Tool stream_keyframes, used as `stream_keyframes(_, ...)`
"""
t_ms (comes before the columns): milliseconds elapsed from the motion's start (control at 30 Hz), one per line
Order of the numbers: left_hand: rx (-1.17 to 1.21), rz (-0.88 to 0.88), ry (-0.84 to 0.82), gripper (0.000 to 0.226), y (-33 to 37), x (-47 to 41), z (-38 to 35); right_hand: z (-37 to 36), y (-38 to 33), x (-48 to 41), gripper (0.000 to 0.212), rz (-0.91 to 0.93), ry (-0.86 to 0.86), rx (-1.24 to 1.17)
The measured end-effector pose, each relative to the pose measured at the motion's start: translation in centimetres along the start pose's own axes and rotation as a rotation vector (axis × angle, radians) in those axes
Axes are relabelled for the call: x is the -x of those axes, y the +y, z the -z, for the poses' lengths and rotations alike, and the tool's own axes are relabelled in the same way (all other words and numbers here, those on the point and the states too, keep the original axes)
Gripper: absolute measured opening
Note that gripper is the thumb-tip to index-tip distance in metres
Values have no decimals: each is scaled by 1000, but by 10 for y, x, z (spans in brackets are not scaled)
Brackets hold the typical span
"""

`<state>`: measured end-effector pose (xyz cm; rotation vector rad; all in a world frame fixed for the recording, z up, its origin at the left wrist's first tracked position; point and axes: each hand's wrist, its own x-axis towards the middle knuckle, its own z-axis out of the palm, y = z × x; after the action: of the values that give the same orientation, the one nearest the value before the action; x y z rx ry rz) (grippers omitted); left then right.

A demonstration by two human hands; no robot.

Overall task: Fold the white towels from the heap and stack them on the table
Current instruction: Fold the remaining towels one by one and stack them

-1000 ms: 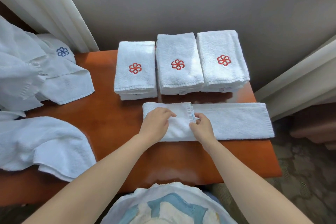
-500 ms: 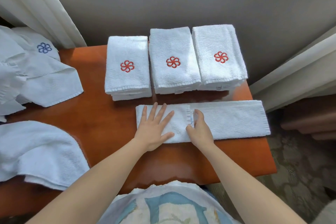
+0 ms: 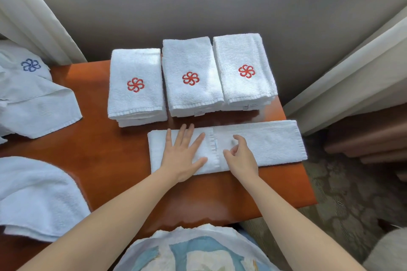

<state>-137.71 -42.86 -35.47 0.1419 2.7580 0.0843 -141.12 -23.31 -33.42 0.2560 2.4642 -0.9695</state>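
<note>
Long towel [image 3: 271, 143] lies as a narrow strip across the near-right part of the desk [image 3: 114, 160], its left end folded over. Left hand [image 3: 182, 156] pressed flat on that fold, fingers straight and spread; right hand [image 3: 241, 156] just right of the folded edge, fingers loosely curled over the cloth, cannot tell if they pinch it. Three folded stacks [image 3: 190, 77] in a row just behind; unfolded heap [image 3: 33, 103] at far left.

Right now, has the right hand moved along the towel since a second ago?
Yes. The right hand has slid right, away from the folded hem it was touching, toward the unfolded end of the towel.
</note>
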Motion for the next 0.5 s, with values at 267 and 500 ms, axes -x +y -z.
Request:
stream_keyframes(267,76,-132,25,69,93,-25,12,62,48,0,48,-49,156,-65)
stream_keyframes(500,68,-181,-38,68,157,-50,18,114,89,-10,46,-74,279,-32)
